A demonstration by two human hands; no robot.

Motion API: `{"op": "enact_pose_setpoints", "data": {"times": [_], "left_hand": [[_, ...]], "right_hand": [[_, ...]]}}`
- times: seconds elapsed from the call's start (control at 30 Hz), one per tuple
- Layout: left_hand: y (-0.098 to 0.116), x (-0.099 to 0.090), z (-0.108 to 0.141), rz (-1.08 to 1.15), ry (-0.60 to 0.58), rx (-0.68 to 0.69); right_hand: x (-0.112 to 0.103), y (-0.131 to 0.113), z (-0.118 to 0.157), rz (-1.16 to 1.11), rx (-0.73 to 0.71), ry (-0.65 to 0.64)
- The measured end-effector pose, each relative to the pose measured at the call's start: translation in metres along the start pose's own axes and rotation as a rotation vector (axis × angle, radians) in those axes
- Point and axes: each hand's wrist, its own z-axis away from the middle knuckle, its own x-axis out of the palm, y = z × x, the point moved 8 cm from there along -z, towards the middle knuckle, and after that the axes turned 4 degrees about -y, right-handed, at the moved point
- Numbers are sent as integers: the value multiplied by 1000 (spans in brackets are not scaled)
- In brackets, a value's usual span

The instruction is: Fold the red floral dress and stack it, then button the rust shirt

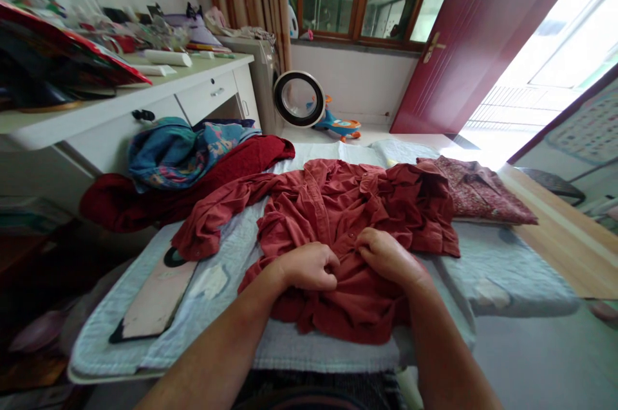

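Note:
A rust-red button shirt [299, 204] lies crumpled, front side up, on a cloth-covered board [232, 288], one sleeve stretched to the left. My left hand [311, 266] is closed on the shirt's front near its lower middle. Just to the right, my right hand [381, 254] pinches the fabric beside the button strip, close to a button. A short gap separates the two hands. Folds hide part of the fingertips.
A pale flat board with dark ends [157, 297] lies at the left. Behind it are a dark red garment [241, 168] and a blue floral cloth [168, 152]. A folded patterned garment [483, 191] sits at the right. A cluttered white desk [207, 78] stands back left.

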Motion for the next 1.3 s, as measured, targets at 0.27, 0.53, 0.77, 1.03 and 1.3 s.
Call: {"op": "enact_pose_setpoints", "data": {"times": [0.27, 0.53, 0.77, 1.03, 1.3], "left_hand": [[-6, 11, -1, 137, -190, 2], [-20, 24, -5, 179, -320, -62], [-17, 24, -4, 231, -311, -107], [-19, 24, -6, 216, -317, -99], [-16, 21, -4, 241, -303, -83]], "right_hand": [[-39, 16, -15, 100, 70, 100], [-55, 58, -53, 272, 345, 177], [-99, 38, -71, 8, 164, 643], [-21, 64, -93, -9, 222, 438], [-12, 42, -85, 121, 213, 403]]}}
